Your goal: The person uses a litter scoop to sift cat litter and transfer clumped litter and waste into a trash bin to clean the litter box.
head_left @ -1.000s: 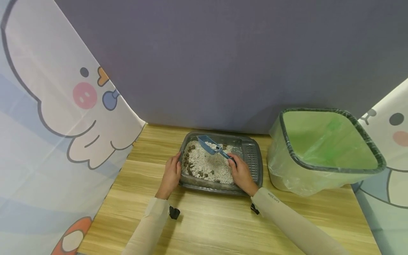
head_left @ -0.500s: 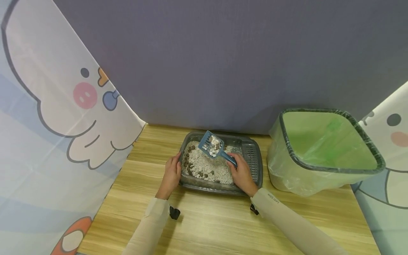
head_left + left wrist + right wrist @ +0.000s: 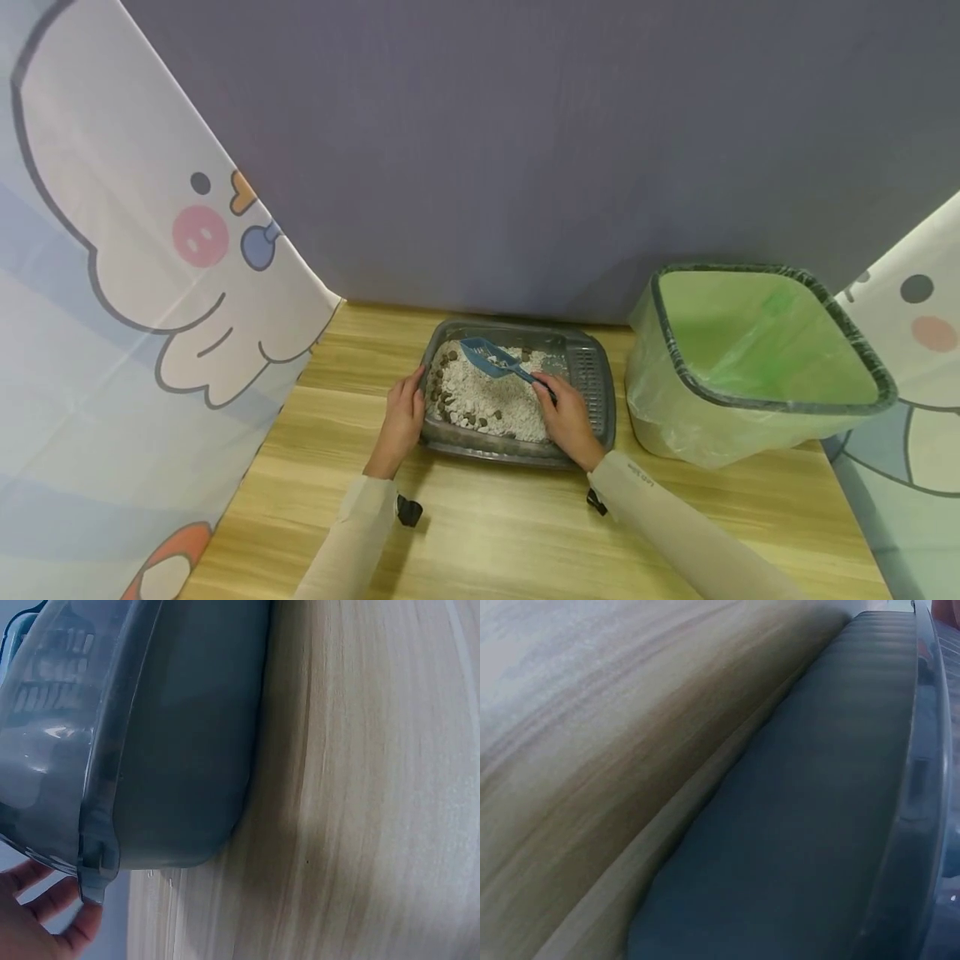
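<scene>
A grey litter box filled with pale litter and several brown clumps stands on the wooden table. My left hand grips its left rim; in the left wrist view, the thumb and fingers of that hand pinch the rim's corner. With my right hand I hold the handle of a blue litter scoop over the box. The scoop is tilted, and some litter lies in its slotted blade. The right wrist view is mostly the box's outer wall; the scoop does not show there.
Just right of the litter box stands a large trash bin with a clear liner and a dark rim. A grey-purple backdrop rises behind the table. Printed cartoon cloth hangs at both sides.
The scoop turned to show its blade with litter and clumps in it, then tilted onto its side again, holding less now. My left hand keeps its place on the rim.
</scene>
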Motion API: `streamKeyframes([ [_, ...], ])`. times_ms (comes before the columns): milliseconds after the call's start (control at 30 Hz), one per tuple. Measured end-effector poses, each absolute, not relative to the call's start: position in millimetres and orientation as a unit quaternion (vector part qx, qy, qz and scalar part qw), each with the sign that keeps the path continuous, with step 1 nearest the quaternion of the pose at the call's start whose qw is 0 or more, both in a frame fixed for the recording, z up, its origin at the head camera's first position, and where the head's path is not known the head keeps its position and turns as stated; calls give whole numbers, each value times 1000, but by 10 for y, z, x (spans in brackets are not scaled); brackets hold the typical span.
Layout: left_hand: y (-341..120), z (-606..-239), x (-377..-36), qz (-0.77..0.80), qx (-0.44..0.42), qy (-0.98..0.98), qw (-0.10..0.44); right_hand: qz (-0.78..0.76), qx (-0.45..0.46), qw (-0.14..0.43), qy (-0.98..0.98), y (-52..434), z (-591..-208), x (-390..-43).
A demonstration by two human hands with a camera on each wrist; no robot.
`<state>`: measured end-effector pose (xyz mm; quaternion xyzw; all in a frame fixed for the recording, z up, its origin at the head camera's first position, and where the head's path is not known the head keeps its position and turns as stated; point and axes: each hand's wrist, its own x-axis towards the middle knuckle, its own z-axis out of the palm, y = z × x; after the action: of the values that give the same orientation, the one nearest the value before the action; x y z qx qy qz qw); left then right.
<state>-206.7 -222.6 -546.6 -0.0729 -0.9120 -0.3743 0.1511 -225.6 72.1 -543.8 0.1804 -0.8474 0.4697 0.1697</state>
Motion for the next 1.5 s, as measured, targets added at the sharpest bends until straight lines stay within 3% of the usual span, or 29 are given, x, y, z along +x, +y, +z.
streamKeyframes([
  [333, -2112, -5471, -2075, -388, -62, -909, 142, 473, 206, 154, -843, 893, -5197, -2173],
  [867, -2130, -5554, -1998, -389, -60, -908, 145, 429, 239, 301, -817, 1271, -3963, -1764],
  [1233, -2151, -5619, -1988, -376, -91, -900, 203, 317, 83, 377, -867, 2452, -3292, -1502],
  [1500, -2215, -5558, -2007, -383, -61, -909, 154, 242, 27, 367, -898, 3061, -3414, -1462],
])
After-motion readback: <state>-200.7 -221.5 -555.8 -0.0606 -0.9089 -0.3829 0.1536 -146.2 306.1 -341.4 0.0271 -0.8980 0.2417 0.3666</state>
